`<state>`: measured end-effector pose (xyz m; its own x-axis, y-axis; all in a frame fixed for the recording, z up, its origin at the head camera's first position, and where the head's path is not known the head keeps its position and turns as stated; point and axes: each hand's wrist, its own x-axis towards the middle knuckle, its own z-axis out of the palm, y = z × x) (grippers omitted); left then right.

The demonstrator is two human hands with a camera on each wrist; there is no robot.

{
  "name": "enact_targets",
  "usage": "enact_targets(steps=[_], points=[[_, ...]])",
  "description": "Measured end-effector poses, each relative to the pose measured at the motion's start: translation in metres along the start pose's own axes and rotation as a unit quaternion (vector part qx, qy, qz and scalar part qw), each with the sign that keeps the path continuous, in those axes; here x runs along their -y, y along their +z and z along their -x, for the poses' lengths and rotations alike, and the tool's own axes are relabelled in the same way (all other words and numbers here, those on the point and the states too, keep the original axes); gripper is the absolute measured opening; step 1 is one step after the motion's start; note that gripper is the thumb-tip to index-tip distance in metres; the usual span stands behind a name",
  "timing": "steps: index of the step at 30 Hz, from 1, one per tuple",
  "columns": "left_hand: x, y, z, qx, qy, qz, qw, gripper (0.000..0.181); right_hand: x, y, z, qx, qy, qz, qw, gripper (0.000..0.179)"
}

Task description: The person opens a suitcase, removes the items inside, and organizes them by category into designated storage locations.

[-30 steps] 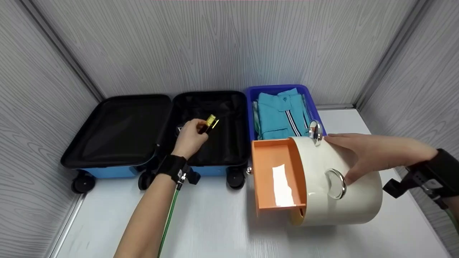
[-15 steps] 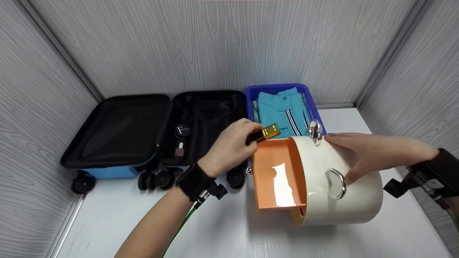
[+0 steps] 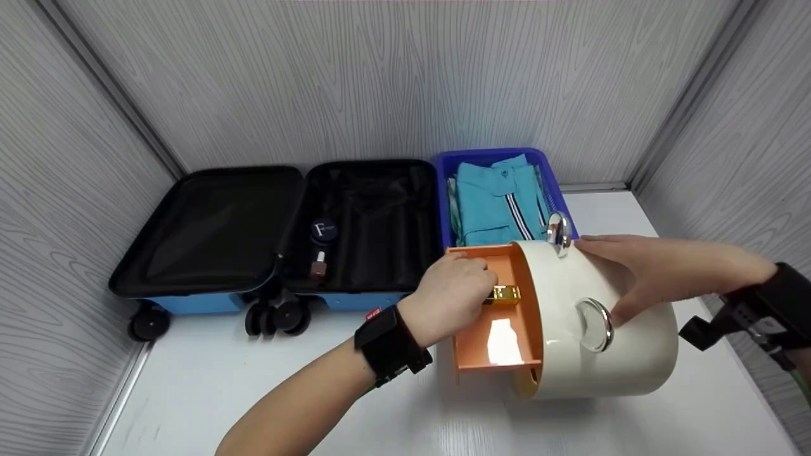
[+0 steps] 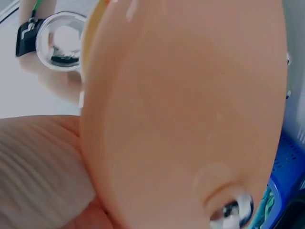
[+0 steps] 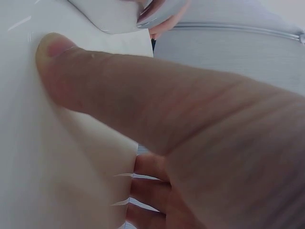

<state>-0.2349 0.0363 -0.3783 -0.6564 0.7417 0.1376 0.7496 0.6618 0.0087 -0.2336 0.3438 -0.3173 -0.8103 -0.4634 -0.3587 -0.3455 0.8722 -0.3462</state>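
Observation:
My left hand (image 3: 453, 294) is inside the orange pulled-out drawer (image 3: 476, 356) of a glossy cream case (image 3: 608, 377). Its curled fingers hold a slim black tube (image 3: 505, 295) whose gold end shows past them, like a lipstick. In the left wrist view, the drawer's peach front (image 4: 186, 109) with its chrome knob (image 4: 244, 210) fills the middle, and the tube is hidden. My right hand (image 3: 646, 272) rests spread on the case beside its chrome ring handle (image 3: 608, 330); the right wrist view shows the straight thumb (image 5: 109, 86) pressed to the surface.
An open black-lined suitcase (image 3: 396, 244) stands at the left back, its lid half (image 3: 196, 234) laid flat. A dark jar (image 3: 324, 230) and a nail polish bottle (image 3: 319, 266) lie inside. A blue basket (image 3: 491, 152) with folded teal clothing (image 3: 485, 196) stands behind the case.
My left hand has moved right and nearer, from above the suitcase into the drawer, carrying the black-and-gold tube. The jar and bottle have come into sight. My right hand stays put.

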Motion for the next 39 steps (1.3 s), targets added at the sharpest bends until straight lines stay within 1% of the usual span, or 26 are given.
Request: enact_targets(steps=[6, 9, 14, 17, 20, 25, 27, 29, 31, 33, 34, 36, 37, 39], points=[[-0.007, 0.001, -0.003, 0.03, -0.015, 0.01, 0.9994, 0.011, 0.0, 0.0, 0.001, 0.001, -0.005, -0.006, 1.0, 0.115], [-0.009, 0.001, -0.005, 0.044, -0.018, 0.005, 0.9989, 0.011, 0.0, 0.0, 0.001, 0.002, -0.004, -0.007, 1.0, 0.116], [-0.013, 0.003, -0.008, 0.067, -0.029, -0.009, 0.9973, 0.018, -0.001, 0.0, 0.001, -0.001, -0.002, -0.003, 1.0, 0.118], [-0.013, 0.005, -0.008, 0.065, -0.031, -0.02, 0.9972, 0.017, 0.0, 0.001, 0.001, 0.001, 0.0, -0.006, 1.0, 0.118], [-0.013, 0.007, -0.007, 0.051, -0.028, -0.03, 0.9979, 0.015, 0.0, 0.0, 0.001, 0.001, 0.002, -0.004, 1.0, 0.119], [-0.012, 0.007, -0.005, 0.033, -0.023, -0.029, 0.9988, 0.013, 0.0, 0.0, 0.001, 0.001, 0.005, -0.003, 1.0, 0.118], [-0.012, 0.005, -0.003, 0.02, -0.027, -0.022, 0.9992, 0.013, 0.0, 0.0, 0.001, 0.001, 0.005, -0.005, 1.0, 0.118], [-0.009, 0.002, 0.0, -0.003, -0.035, -0.005, 0.9994, 0.015, 0.0, 0.0, 0.001, 0.0, 0.004, -0.006, 1.0, 0.117], [-0.005, 0.001, 0.005, -0.04, -0.046, 0.023, 0.9979, 0.022, 0.0, 0.0, 0.001, -0.001, 0.005, -0.005, 1.0, 0.118], [0.002, 0.001, 0.011, -0.085, -0.055, 0.06, 0.9931, 0.031, 0.0, 0.0, 0.001, -0.001, 0.009, -0.006, 0.9999, 0.119], [0.006, 0.002, 0.015, -0.109, -0.058, 0.079, 0.9891, 0.034, 0.0, 0.0, 0.001, 0.0, 0.011, -0.005, 0.9999, 0.12], [0.014, 0.006, 0.024, -0.153, -0.067, 0.119, 0.9787, 0.039, 0.0, 0.0, 0.0, 0.002, 0.016, -0.005, 0.9999, 0.122], [0.019, 0.009, 0.028, -0.173, -0.072, 0.138, 0.9725, 0.04, 0.0, 0.0, 0.0, 0.002, 0.017, -0.006, 0.9998, 0.122], [0.026, 0.018, 0.037, -0.205, -0.081, 0.185, 0.9577, 0.041, 0.0, 0.0, 0.0, 0.003, 0.018, -0.008, 0.9998, 0.123]])
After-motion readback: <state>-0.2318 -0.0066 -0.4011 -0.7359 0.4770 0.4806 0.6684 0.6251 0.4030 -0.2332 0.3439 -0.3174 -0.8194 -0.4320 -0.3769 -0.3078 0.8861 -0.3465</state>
